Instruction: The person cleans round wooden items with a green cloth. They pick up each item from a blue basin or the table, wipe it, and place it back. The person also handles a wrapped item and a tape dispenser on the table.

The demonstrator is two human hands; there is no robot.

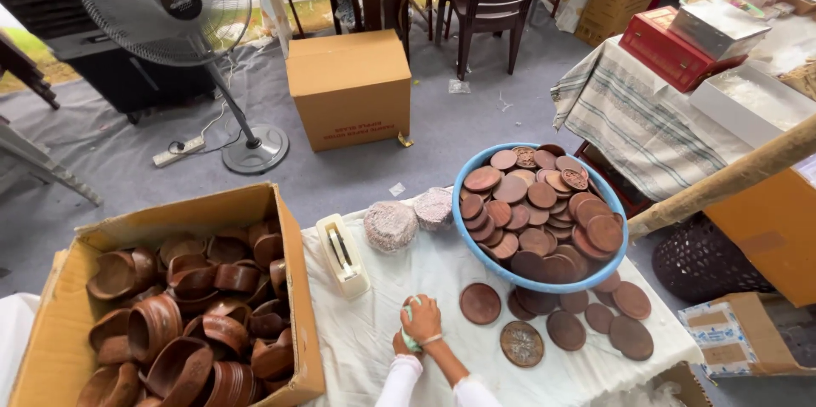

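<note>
From the head camera I look down on a table under a white cloth [374, 347], with both hands close together at its near edge. My right hand [422, 319] lies on top, its fingers curled shut around a pale green cloth [409, 322] that bunches out on their left side. My left hand [399, 344] sits underneath and is mostly hidden; it seems to be clasping a small brown wooden piece against the cloth, but I cannot tell how its fingers are set. Just right of the fingers, seven or so round wooden discs [480, 303] lie loose on the table covering, one of them, the carved disc [521, 343], showing a pattern on its face. Beyond those, up and right of the fingers, a blue basin [476, 241] is heaped with many more of the same brown discs. Straight ahead of the fingers stand two wrapped round bundles [390, 225], and just left of them a cream tape dispenser [343, 256]. Well to the left of the fingers an open cardboard box [289, 288] is crammed with turned wooden bowls. On my reading, the wiping is at an early stage: only a handful of discs are laid out, while the full basin and box look untouched.
</note>
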